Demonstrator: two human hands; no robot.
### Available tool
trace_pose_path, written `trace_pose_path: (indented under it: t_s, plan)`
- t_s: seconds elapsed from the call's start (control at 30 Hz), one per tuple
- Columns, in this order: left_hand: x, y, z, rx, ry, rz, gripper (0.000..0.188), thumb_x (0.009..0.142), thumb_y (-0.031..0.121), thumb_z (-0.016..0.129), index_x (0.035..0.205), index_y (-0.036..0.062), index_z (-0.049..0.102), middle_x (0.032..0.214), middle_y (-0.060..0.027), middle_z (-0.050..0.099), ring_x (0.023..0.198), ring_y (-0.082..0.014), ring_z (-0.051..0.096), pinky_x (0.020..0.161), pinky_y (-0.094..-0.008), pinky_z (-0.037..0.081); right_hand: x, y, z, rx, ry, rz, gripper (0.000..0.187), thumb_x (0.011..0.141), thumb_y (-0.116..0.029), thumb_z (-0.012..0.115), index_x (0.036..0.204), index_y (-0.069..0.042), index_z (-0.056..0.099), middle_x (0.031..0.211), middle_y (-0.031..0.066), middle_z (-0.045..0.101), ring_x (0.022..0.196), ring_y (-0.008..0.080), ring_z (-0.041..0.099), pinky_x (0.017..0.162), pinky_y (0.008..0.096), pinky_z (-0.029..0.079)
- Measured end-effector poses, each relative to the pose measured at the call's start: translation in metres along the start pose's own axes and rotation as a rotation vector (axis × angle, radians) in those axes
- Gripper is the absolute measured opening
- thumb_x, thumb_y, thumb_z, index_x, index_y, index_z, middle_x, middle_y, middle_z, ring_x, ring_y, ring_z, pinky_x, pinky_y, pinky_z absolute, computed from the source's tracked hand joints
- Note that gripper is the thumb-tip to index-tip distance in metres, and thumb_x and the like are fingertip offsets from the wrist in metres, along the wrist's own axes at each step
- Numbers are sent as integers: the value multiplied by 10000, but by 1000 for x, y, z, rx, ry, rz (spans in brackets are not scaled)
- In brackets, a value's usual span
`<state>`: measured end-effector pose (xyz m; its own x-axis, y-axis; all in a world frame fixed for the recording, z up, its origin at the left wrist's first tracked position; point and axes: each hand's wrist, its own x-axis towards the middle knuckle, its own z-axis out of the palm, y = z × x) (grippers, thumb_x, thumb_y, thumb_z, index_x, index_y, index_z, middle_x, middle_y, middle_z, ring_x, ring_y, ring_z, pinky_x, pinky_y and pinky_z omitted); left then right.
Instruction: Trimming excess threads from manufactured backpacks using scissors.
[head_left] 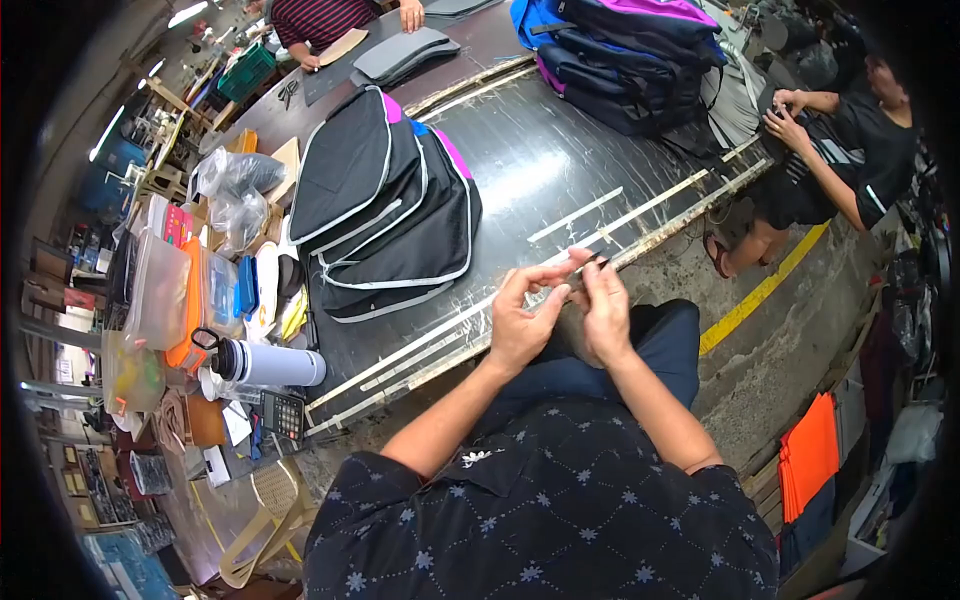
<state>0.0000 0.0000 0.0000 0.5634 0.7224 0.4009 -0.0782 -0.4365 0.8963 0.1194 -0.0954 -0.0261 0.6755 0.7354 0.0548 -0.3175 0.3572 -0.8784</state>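
Observation:
My left hand (522, 318) and my right hand (606, 315) are raised close together above the near edge of the black work table (505, 200). A small black piece (598, 260) shows at the fingertips of my right hand, which are closed on it. The fingers of my left hand are bent, with the forefinger reaching over to that piece; whatever lies between its finger and thumb is too small to make out. Left of my hands lie several black bag panels (355, 180) with pale piping and purple and blue parts, stacked on the table.
Navy backpacks (620, 75) are piled at the far right. Co-workers sit beyond the table and at right, one holding dark material. At left stand a lavender bottle (280, 364), a calculator (283, 414) and plastic boxes (160, 285). Orange fabric (808, 455) hangs low right.

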Motion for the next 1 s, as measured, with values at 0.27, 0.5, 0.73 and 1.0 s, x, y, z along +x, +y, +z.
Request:
trace_pose_path:
  t_s: [0.27,0.5,0.73,1.0]
  plan:
    - [156,-47,-105,915,309,448,308,874,151,785,1175,87,766,1118,-140,770,1069,-358,718,982,-477,543,-13,-23,-96,104,355,74,440,1209,-364,459,1543,-90,541,1046,34,677,942,167,715,792,330,630]
    - [213,-111,-239,1192,287,-63,359,1052,457,644,1130,174,851,1141,-138,814,1076,-378,770,951,-500,594,-35,9,-133,195,397,196,414,1173,-263,568,1550,-102,511,1013,24,637,847,121,652,675,283,554]
    - [240,63,-159,977,481,598,198,1067,190,713,1186,79,826,1067,-138,813,932,-339,761,842,-434,583,-29,-14,-134,106,468,167,448,1139,-235,633,1549,-98,516,945,0,606,767,83,593,626,270,503]
    - [70,76,38,611,-165,570,221,871,115,847,1091,131,838,887,-61,704,800,-268,680,710,-406,533,-15,-21,-130,86,434,91,337,1124,-236,667,1415,-101,564,724,-53,489,493,48,391,434,224,295]
